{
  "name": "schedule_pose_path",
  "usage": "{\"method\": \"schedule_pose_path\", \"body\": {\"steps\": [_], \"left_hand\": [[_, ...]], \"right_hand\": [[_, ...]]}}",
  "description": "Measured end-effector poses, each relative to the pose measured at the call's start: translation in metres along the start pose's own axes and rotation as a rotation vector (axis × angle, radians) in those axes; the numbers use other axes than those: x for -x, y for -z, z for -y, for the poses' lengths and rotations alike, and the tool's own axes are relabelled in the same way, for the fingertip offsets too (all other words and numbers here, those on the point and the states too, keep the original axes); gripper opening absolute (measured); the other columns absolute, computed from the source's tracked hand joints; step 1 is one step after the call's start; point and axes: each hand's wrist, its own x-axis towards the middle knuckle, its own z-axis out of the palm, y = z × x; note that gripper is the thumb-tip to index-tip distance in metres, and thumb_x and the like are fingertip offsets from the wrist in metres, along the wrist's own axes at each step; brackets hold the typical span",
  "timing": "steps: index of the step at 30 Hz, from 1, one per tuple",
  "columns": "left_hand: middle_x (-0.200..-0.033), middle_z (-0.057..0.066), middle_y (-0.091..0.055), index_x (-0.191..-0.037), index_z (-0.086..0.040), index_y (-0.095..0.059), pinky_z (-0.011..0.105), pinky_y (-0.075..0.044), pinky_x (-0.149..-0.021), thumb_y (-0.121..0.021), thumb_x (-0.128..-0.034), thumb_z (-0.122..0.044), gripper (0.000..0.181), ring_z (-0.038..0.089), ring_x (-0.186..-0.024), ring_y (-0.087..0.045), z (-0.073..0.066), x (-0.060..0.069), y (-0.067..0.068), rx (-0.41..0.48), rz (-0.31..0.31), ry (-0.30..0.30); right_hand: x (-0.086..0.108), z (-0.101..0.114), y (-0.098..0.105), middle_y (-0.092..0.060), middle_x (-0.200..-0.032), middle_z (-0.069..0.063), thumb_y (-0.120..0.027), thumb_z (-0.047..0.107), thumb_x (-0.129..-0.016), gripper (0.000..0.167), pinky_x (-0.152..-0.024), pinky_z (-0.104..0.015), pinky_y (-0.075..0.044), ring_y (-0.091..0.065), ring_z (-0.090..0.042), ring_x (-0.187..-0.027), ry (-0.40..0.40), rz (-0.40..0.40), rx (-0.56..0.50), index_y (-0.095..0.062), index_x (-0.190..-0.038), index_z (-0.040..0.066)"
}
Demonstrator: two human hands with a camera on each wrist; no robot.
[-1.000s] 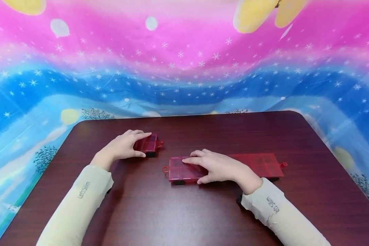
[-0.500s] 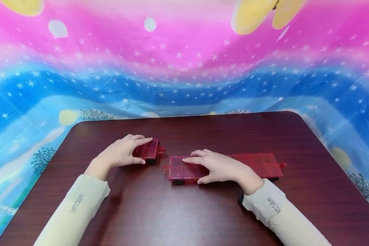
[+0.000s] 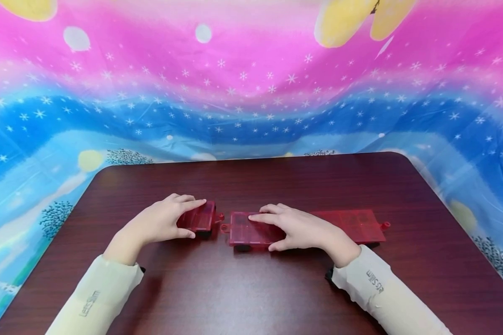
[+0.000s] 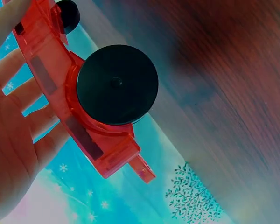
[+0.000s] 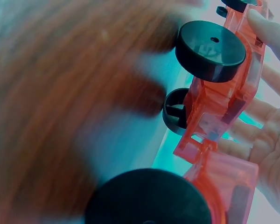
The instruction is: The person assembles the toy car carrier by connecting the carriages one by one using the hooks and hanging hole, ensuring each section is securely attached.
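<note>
In the head view my left hand (image 3: 159, 222) grips a see-through red toy car base (image 3: 202, 218) by its sides, thumb in front and fingers behind. A black wheel (image 4: 116, 85) and a short hitch (image 4: 143, 169) show on it in the left wrist view. My right hand (image 3: 297, 226) holds another red car base (image 3: 241, 230), thumb along the near side. This one joins end to end with a third red car base (image 3: 352, 223) under my wrist. The left base's peg (image 3: 220, 217) sits close to the loop (image 3: 225, 228); contact between them cannot be made out.
Everything stands on a dark brown wooden table (image 3: 243, 288). Behind its far edge hangs a pink and blue cloth (image 3: 251, 83) with snowflakes. A second peg (image 3: 386, 225) juts from the right end of the joined bases.
My left hand has drawn its car base toward me, bringing the peg near the loop of the middle base. My right hand and the joined bases have stayed put.
</note>
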Motion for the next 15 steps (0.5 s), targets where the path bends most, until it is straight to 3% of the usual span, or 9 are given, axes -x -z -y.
{"method": "schedule_pose_path", "body": {"steps": [15], "left_hand": [[-0.141,0.017,-0.055,-0.148,-0.022,-0.049,0.051,-0.055,-0.092,-0.084,-0.0764,-0.042,0.082,0.038,-0.126,-0.053,-0.011,0.013,-0.003,0.009,0.021,0.001]], "right_hand": [[0.004,-0.004,0.001,-0.044,-0.15,-0.004,-0.079,0.036,-0.085,0.077,-0.105,-0.044,-0.049,-0.045,-0.023,-0.135,0.001,-0.009,-0.014,-0.041,-0.152,0.03]]}}
